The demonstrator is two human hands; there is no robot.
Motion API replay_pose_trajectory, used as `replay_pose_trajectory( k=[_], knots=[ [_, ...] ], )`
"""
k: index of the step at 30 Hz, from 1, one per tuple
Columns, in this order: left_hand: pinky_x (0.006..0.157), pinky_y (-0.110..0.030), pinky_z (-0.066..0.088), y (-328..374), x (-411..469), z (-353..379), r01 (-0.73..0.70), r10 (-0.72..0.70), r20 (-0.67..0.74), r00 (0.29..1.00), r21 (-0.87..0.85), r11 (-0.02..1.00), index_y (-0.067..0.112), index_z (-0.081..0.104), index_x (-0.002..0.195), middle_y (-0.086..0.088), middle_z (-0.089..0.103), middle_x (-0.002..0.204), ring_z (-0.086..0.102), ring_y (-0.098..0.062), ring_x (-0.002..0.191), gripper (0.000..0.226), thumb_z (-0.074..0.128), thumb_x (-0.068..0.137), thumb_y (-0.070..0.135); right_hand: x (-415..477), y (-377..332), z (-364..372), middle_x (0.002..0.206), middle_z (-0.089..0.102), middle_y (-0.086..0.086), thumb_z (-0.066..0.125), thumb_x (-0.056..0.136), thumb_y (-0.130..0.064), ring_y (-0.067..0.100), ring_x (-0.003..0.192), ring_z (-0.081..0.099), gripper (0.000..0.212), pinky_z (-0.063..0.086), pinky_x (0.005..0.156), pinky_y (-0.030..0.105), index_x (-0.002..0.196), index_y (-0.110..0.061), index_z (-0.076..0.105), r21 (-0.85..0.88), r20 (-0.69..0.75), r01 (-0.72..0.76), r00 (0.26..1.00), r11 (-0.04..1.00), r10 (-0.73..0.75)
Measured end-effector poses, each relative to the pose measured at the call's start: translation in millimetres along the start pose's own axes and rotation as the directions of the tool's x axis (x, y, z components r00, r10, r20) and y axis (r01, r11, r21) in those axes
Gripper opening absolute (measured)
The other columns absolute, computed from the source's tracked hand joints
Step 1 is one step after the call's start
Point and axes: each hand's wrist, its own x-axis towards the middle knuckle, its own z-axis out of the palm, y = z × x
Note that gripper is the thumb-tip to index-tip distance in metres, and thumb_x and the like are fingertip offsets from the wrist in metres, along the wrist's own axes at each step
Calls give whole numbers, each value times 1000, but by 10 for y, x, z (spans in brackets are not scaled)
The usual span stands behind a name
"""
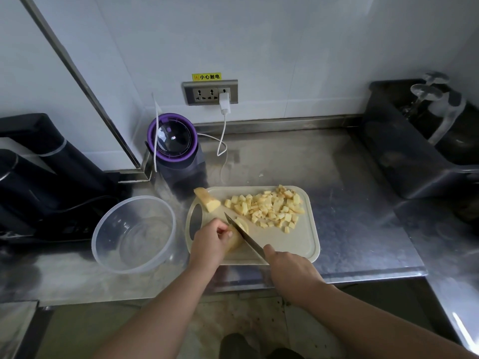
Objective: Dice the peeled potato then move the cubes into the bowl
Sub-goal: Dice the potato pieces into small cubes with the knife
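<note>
A pale cutting board lies on the steel counter. A heap of potato cubes covers its far right part. A larger potato chunk sits at the board's far left corner. My left hand grips a potato piece at the board's near left. My right hand holds a knife by the handle, blade angled across that piece, a cut slice just beyond it. A clear plastic bowl stands left of the board, with nothing in it.
A purple-lidded appliance stands behind the board, its white cable running to a wall socket. Dark appliances fill the left. A dark bin sits at the right. The counter's front edge runs below the board.
</note>
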Motion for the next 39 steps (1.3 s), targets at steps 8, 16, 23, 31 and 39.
replay_pose_trajectory(
  k=[8, 16, 23, 31, 39],
  knots=[
    [78, -26, 44, 14, -1, -11, 22, -21, 21, 1000, -24, 999, 15, 63, 104, 2, 66, 103, 62, -18, 98, 15, 61, 94, 26, -196, -8, -175, 80, 47, -4, 49, 97, -6, 11, 63, 49, 40, 39, 58, 24, 131, -19, 32, -23, -67, 31, 997, 999, -33],
    [85, -26, 45, -25, -4, -29, 47, -43, 41, 998, -95, 994, 12, 64, 112, -1, 67, 112, 61, -20, 106, 24, 61, 93, 27, -272, -61, -268, 86, 51, -2, 49, 97, -7, 10, 60, 47, 42, 42, 56, 23, 131, -20, 30, -44, -86, 34, 996, 998, -37],
    [87, -26, 45, -97, -84, -85, 39, -36, 33, 999, -107, 994, 11, 63, 115, -1, 67, 112, 60, -20, 108, 26, 61, 94, 27, -341, -134, -180, 95, 57, 3, 47, 95, -2, 19, 72, 56, 43, 45, 62, 29, 132, -17, 30, -120, -85, 72, 993, 990, -83],
    [83, -24, 44, -122, -71, -83, 24, -20, 38, 999, -94, 995, 12, 64, 113, 3, 66, 109, 60, -17, 105, 25, 61, 94, 28, -331, -162, -182, 88, 49, 0, 47, 95, -1, 14, 62, 44, 44, 31, 49, 22, 133, -16, 30, -110, -103, 46, 993, 993, -57],
    [87, -28, 47, -114, -53, -80, 16, -13, 49, 999, -74, 997, 15, 64, 109, 6, 66, 106, 61, -16, 103, 21, 61, 93, 28, -321, -167, -186, 92, 53, 3, 48, 95, -2, 15, 65, 47, 46, 40, 60, 27, 134, -16, 29, -106, -94, 33, 995, 994, -43]
  ],
)
